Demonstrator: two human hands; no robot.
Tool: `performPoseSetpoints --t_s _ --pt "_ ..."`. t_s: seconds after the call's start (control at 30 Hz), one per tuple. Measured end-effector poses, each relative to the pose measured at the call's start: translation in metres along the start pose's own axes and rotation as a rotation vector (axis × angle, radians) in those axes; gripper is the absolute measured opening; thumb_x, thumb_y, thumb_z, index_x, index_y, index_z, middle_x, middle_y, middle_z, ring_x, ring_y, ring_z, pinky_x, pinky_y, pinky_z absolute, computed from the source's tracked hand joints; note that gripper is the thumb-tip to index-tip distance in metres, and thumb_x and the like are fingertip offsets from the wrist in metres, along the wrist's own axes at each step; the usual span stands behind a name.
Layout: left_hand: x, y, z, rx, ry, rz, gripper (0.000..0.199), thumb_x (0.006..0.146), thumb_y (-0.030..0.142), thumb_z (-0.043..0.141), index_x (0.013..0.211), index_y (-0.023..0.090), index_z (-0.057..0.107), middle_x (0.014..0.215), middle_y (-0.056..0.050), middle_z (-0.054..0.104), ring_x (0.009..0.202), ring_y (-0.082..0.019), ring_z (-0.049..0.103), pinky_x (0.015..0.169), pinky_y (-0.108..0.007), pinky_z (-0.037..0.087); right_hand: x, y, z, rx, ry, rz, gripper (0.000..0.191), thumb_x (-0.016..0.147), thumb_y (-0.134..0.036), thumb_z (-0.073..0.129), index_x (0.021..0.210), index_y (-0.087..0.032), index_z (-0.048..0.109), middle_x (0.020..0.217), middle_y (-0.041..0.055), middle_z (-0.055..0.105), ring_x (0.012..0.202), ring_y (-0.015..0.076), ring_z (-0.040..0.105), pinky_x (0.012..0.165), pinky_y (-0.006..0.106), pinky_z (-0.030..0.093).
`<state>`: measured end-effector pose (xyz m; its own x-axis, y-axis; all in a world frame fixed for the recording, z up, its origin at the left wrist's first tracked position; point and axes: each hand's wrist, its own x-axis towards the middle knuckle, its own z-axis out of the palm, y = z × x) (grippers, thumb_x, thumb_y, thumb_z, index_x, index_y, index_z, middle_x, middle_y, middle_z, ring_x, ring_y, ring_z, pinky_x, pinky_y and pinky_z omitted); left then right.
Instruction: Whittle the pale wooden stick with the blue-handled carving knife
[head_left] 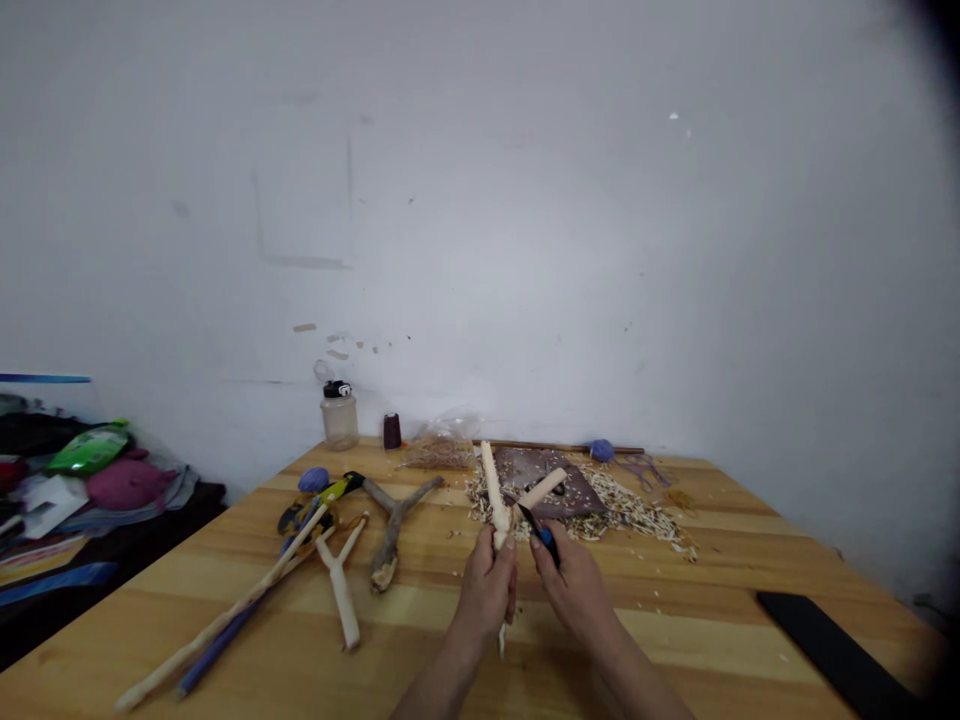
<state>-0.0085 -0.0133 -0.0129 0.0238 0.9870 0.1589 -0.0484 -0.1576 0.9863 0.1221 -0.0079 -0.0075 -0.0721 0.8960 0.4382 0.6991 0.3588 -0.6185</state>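
A peeled, Y-shaped wooden branch (492, 482) is upright over the table, its two prongs pointing up and apart. My left hand (486, 580) is closed around its lower stem. In my right hand (574, 580) is a knife (546, 538) with a dark blade and a blue and black handle; the blade tip is at the fork, by the base of the right prong. Behind both hands, wood shavings (637, 508) lie scattered over and around a brown sheet (585, 490).
Left on the wooden table (412, 670) are a peeled fork (341, 590), a bark-covered fork (388, 540), long sticks (217, 628) and blue yarn (313, 480). A bottle (340, 418) and thread spool (391, 432) stand behind. A black flat object (832, 650) lies right.
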Motion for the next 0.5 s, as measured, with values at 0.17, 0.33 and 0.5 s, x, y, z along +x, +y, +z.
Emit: performPoseSetpoints --t_s 0.17,0.33,0.5 --pt "-0.0002 -0.0008 -0.0002 -0.017 -0.018 -0.011 0.04 0.078 0.057 0.042 0.091 0.019 0.044 0.044 0.012 0.037 0.027 -0.005 0.031 0.027 -0.015 0.027 -0.0001 0.0009 0.0044 -0.081 -0.028 0.024 0.03 0.087 -0.039 0.03 0.092 -0.021 0.054 0.071 0.0043 0.064 0.066 0.0177 0.059 0.055 0.023 0.032" --pt "0.0003 -0.0015 0.0 -0.056 -0.025 -0.035 0.041 0.076 0.059 0.043 0.09 0.02 0.043 0.044 0.012 0.036 0.027 -0.004 0.03 0.026 -0.015 0.026 0.0 0.0001 0.0042 -0.145 -0.033 0.023 0.029 0.088 -0.038 0.03 0.089 -0.021 0.054 0.071 0.0041 0.065 0.062 0.0171 0.059 0.052 0.023 0.029" --pt "-0.001 0.0001 0.0014 -0.059 -0.017 -0.044 0.04 0.077 0.059 0.042 0.087 0.021 0.04 0.045 0.012 0.037 0.027 -0.004 0.03 0.026 -0.014 0.027 -0.0014 -0.0019 0.005 -0.19 -0.021 0.032 0.027 0.088 -0.037 0.03 0.092 -0.022 0.053 0.071 0.0034 0.065 0.061 0.0167 0.06 0.051 0.023 0.028"
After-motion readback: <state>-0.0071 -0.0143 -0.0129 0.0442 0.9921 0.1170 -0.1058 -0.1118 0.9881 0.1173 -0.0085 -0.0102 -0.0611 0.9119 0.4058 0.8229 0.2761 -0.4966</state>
